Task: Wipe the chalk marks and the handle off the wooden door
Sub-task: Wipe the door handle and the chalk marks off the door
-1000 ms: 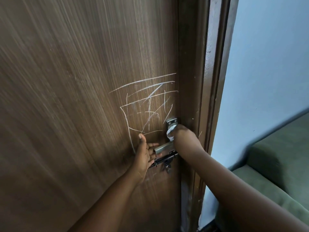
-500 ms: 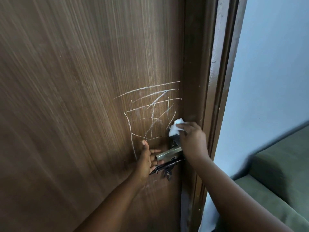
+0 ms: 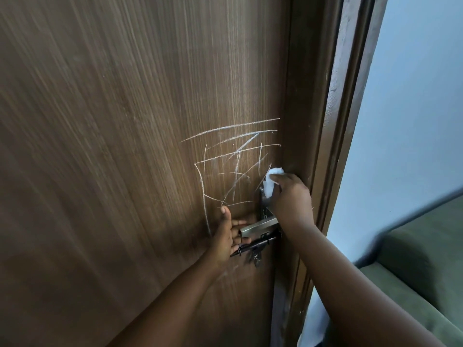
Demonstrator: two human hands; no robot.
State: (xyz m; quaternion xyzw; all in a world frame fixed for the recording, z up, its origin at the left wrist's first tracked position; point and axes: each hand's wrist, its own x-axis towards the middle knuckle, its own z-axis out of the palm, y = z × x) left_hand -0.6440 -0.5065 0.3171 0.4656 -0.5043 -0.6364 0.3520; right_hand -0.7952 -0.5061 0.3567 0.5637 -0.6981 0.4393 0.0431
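The right hand (image 3: 292,196) has risen from the handle (image 3: 259,225) and now presses its gripped white cloth (image 3: 271,180) against the chalk marks (image 3: 235,166) near the wooden door's (image 3: 125,146) right edge. The left hand (image 3: 229,234) lies open, fingers spread flat on the door just left of the handle.

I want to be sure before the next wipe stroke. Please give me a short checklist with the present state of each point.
1. White wipe gripped in right hand: ok.
2. Wipe touching the door at the right edge of the chalk marks: ok.
3. Left hand steadying the door beside the lever handle: ok.
4. Chalk marks removed: not ok, the lines are plainly visible.
5. Handle clean: cannot tell.
6. Black bolt latch clear of the wiping path: ok, it sits below the handle.
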